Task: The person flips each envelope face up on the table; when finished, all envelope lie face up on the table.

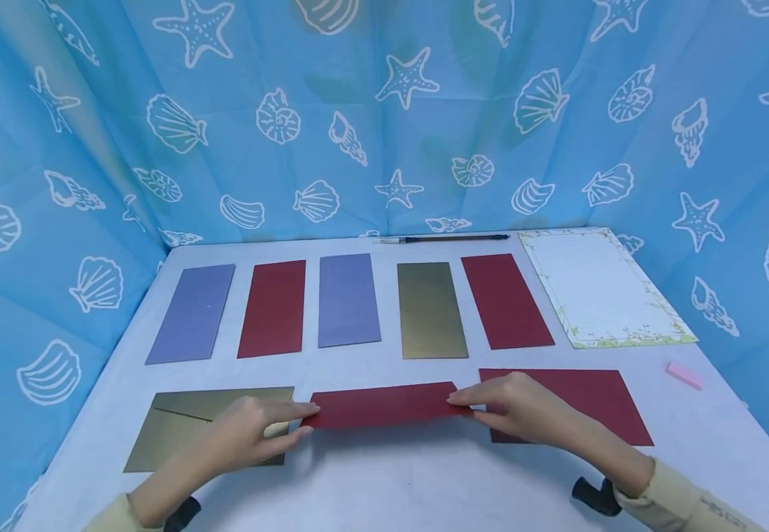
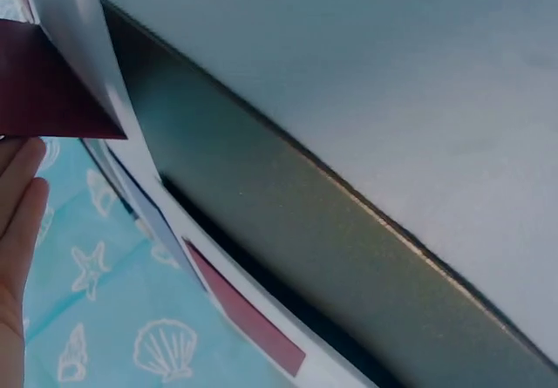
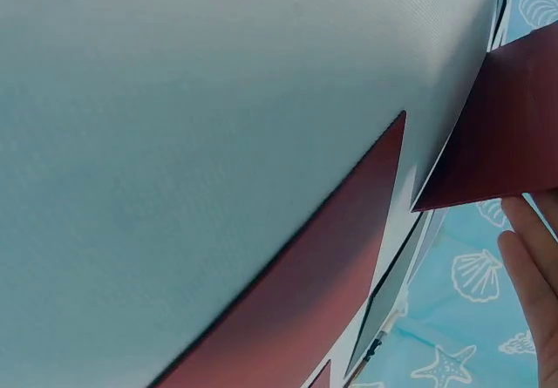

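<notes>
A red envelope (image 1: pixel 384 406) is held level by its two short ends, casting a shadow on the white cloth below. My left hand (image 1: pixel 251 432) pinches its left end between thumb and fingers, and my right hand (image 1: pixel 524 406) pinches the right end. Beneath the left hand lies a gold envelope (image 1: pixel 178 436) with a flap line, partly hidden by that hand. Another red envelope (image 1: pixel 577 399) lies flat under the right hand. Both wrist views show a corner of the held envelope, (image 2: pixel 52 87) on the left and the held envelope (image 3: pixel 497 126) on the right, raised off the table.
Behind, in a row, lie a purple envelope (image 1: pixel 191 314), a red one (image 1: pixel 272 309), a second purple one (image 1: pixel 349 299), a gold one (image 1: pixel 432 310) and another red one (image 1: pixel 507 301). A bordered paper sheet (image 1: pixel 610 284), brush (image 1: pixel 450 239) and pink eraser-like block (image 1: pixel 684 374) lie beyond.
</notes>
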{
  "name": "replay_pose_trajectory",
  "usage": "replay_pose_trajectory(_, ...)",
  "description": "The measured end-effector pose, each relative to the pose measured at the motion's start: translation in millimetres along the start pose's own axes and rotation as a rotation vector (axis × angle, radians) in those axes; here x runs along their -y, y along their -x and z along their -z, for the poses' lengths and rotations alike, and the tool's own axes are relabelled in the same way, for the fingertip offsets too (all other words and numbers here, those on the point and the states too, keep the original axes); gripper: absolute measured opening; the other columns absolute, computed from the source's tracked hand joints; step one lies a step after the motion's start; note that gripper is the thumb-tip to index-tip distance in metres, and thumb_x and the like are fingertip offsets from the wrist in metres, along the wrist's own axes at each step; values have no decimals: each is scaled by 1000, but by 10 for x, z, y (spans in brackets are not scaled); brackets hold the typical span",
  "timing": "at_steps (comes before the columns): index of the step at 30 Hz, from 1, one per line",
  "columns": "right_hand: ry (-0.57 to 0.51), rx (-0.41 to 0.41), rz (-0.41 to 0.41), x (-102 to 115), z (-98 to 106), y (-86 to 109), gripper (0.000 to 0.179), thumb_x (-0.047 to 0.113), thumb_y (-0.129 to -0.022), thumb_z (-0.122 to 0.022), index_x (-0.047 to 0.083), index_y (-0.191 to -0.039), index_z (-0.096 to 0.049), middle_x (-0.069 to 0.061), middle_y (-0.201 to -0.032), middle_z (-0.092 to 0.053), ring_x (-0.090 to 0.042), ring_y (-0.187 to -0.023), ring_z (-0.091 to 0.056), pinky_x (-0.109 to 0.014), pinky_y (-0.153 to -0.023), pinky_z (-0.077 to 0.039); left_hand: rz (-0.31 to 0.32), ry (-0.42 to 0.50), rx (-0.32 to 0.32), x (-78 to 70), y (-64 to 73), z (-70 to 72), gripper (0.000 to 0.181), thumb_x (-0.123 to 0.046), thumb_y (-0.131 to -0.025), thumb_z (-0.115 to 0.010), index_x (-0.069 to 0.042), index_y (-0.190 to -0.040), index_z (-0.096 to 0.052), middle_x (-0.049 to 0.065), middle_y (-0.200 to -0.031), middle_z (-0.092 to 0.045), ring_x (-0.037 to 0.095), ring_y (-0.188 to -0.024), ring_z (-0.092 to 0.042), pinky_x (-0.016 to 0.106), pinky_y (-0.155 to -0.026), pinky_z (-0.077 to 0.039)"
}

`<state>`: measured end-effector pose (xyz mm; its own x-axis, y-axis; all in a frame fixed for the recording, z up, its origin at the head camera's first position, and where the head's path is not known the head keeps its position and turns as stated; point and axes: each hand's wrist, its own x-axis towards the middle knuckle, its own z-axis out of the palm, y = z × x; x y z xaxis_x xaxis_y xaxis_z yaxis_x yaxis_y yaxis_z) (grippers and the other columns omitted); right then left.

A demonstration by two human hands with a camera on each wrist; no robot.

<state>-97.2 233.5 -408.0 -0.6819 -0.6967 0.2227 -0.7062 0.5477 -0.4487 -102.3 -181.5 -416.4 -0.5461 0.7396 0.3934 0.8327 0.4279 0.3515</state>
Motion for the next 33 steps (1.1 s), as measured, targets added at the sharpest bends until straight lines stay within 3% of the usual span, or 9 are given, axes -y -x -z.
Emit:
replay_pose_trajectory(3,-25,-47,4,-15,11,-15,40,7,-76,-82,12,-115,-73,1,-104,-73,-14,-93,-70,-25,-74,-54,-34,-8,-76,2,-16,10,25,-20,-88,-72,-8,-110,-74,-1,-98,-73,5,-75,-69,16,-65,-51)
replay_pose_trajectory(7,-43,-96,21,-27,34,-50,35,5,-78,-80,10,-111,-74,1,-98,-74,-12,-87,-70,-25,-68,-55,-38,-67,-154,-20,-57,35,28,-15,-76,-82,-10,-103,-76,-4,-96,-74,10,-82,-71,23,-70,-54)
replay_pose_trajectory(11,-38,-117,23,-35,58,-85,31,6,-78,-80,9,-109,-75,1,-98,-74,-11,-88,-70,-25,-69,-55,-17,-91,-192,-33,-93,72,38,-2,-65,-86,-11,-101,-77,-4,-93,-74,12,-83,-71,25,-72,-54)
replay_pose_trajectory(14,-39,-127,21,-31,89,-110,33,5,-78,-80,9,-110,-74,1,-99,-73,-12,-89,-70,-24,-70,-55,-14,-82,-215,-31,-111,102,23,-11,-79,-80,-10,-102,-77,-1,-92,-74,13,-81,-71,22,-71,-54)
replay_pose_trajectory(16,-45,-134,20,-25,116,-123,34,4,-78,-79,9,-111,-74,1,-100,-73,-12,-89,-70,-23,-70,-54,-7,-71,-219,-31,-126,121,21,-23,-88,-71,-8,-103,-77,0,-92,-74,12,-81,-71,21,-70,-53)
replay_pose_trajectory(18,-72,-138,20,-19,142,-138,35,3,-78,-79,8,-112,-73,0,-99,-73,-13,-89,-70,-23,-70,-54,10,-53,-217,-33,-138,137,24,-26,-90,-68,-7,-104,-76,0,-93,-74,12,-81,-71,19,-70,-52)
replay_pose_trajectory(20,-101,-136,8,-17,163,-149,34,3,-79,-78,8,-112,-73,0,-99,-73,-13,-89,-70,-22,-70,-54,30,-34,-211,-36,-151,150,22,-16,-84,-76,-6,-104,-76,1,-94,-74,12,-82,-71,18,-71,-52)
replay_pose_trajectory(24,-152,-117,-38,-28,186,-174,32,7,-81,-77,8,-113,-73,-1,-100,-73,-13,-90,-70,-21,-70,-53,83,-22,-197,-29,-167,153,36,-1,-70,-84,-7,-104,-76,0,-93,-74,11,-83,-71,18,-73,-51)
replay_pose_trajectory(33,-186,-106,-112,-95,159,-230,30,8,-83,-76,7,-113,-73,-2,-99,-73,-11,-86,-70,-21,-67,-54,178,-45,-177,9,-187,91,39,-7,-71,-85,-9,-109,-75,-1,-98,-73,11,-91,-70,27,-75,-54)
